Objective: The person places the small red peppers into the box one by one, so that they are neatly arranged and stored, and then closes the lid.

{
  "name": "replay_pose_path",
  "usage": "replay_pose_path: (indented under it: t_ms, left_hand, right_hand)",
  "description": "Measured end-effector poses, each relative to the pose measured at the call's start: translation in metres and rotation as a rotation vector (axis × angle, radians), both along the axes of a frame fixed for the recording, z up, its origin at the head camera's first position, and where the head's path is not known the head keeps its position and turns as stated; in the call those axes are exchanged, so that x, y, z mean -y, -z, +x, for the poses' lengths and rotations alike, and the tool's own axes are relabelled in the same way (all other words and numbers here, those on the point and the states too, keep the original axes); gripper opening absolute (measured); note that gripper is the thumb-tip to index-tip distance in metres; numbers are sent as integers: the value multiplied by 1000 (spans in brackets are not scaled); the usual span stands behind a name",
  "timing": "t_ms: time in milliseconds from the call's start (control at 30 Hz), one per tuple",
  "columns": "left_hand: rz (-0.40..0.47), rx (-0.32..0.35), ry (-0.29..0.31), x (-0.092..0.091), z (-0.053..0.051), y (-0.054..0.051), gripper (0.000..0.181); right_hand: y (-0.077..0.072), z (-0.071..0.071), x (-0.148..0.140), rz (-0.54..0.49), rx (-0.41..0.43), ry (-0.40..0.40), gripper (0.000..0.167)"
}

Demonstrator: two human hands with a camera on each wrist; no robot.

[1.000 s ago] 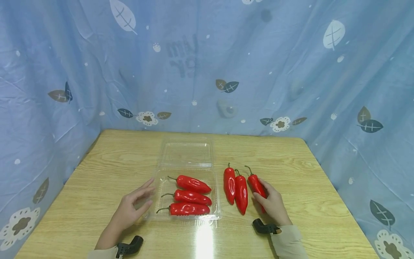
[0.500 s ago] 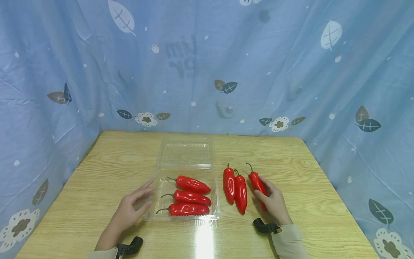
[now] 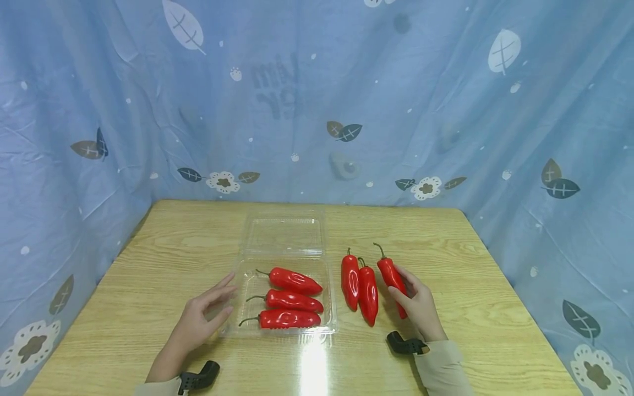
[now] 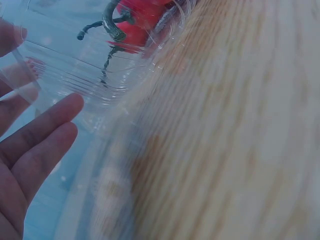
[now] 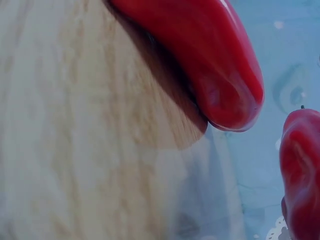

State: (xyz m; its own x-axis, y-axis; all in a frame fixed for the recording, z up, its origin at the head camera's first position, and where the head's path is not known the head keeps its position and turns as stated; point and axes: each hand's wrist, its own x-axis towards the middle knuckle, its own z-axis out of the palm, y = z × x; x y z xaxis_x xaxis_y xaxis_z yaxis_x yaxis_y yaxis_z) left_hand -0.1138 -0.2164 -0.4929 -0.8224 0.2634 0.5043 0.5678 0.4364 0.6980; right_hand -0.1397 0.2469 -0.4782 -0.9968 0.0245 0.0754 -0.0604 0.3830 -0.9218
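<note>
In the head view, my right hand (image 3: 420,308) grips a red pepper (image 3: 390,274) by its side, thumb on the left, its green stem pointing away. Two more red peppers (image 3: 349,280) (image 3: 368,294) lie just left of it. In the right wrist view two peppers (image 5: 220,65) (image 5: 302,175) show up close, but no part of the hand. My left hand (image 3: 200,319) is at the left edge of a clear plastic clamshell box (image 3: 257,324), fingers extended. In the left wrist view, fingers (image 4: 55,117) lie by its transparent wall. Several red peppers (image 3: 292,300) lie crosswise inside.
The box's lid (image 3: 284,235) lies folded back, away from me. Everything stands on a wooden table (image 3: 188,242). A blue patterned curtain (image 3: 297,99) hangs behind it and along both sides. A black wrist camera (image 3: 406,344) is strapped on each forearm.
My right hand has moved a little away from me with the pepper, whose stem now reaches farther back. The left hand, the box and the other peppers stay in place.
</note>
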Motion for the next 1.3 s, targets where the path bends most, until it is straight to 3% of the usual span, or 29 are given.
replay_pose_path:
  t_ms: [200, 567, 967, 1167, 1300]
  left_hand:
    - [-5, 11, 7, 2, 1, -1, 35]
    - [-33, 16, 12, 2, -1, 2, 36]
    - [-21, 17, 20, 2, -2, 2, 36]
    - [-30, 28, 6, 1, 0, -2, 37]
    - [-22, -6, -13, -1, 1, -3, 39]
  right_hand:
    - [-5, 2, 5, -33, -29, -29, 57]
    - [-11, 6, 22, -104, -52, -153, 56]
    - [-26, -3, 57, -76, -85, -349, 53]
    - [-41, -4, 77, -10, -91, -441, 52]
    - [-43, -5, 91, 3, -97, -502, 53]
